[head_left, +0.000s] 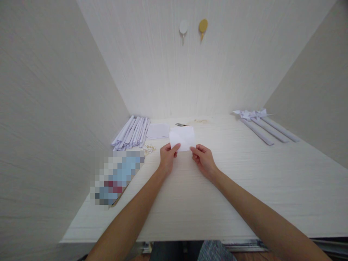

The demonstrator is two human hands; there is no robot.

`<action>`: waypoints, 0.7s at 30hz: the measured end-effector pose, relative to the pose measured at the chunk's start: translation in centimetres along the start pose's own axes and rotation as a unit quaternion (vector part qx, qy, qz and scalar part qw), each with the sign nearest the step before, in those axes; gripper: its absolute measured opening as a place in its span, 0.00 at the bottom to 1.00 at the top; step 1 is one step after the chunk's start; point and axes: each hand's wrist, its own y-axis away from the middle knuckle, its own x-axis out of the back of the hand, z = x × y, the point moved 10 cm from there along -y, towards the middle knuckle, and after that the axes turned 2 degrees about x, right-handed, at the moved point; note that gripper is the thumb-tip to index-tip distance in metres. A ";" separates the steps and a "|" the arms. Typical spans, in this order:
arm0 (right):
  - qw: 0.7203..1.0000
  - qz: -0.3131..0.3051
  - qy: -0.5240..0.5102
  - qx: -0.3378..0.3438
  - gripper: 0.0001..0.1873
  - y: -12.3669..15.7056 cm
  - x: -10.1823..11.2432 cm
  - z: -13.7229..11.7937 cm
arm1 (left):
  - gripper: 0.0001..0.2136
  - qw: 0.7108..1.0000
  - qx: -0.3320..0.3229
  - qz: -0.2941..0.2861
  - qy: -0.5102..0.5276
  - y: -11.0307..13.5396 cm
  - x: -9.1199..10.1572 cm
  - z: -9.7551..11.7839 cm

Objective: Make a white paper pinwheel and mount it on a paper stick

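Note:
A small white sheet of paper (pixel 182 137) is held up over the middle of the table by both hands. My left hand (pixel 168 157) pinches its lower left corner, thumb on top. At the lower right corner, my right hand (pixel 203 158) grips it between thumb and fingers. Just behind the sheet lies a pair of scissors (pixel 181 124), partly covered by the paper. A stack of white paper sheets (pixel 157 131) rests to the left of the held one.
Several rolled paper tubes (pixel 132 133) are piled at the back left, with small whitish bits (pixel 149 148) near them. A blurred-out object (pixel 119 178) lies at the left edge. Paper tubes with folded, pointed tops (pixel 257 123) lie at the back right. Two hooks (pixel 203 26) are on the wall.

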 end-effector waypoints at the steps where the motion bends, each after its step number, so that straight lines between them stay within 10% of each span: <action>1: 1.000 0.010 -0.022 0.001 0.16 -0.1 0.3 -0.1 | 0.12 1.000 0.004 -0.012 -0.012 0.1 -0.3 -0.2; 21: 0.990 -0.120 0.067 -0.011 0.13 0.8 -2.5 0.4 | 0.12 0.999 0.034 -0.025 -0.010 0.6 -1.0 -0.8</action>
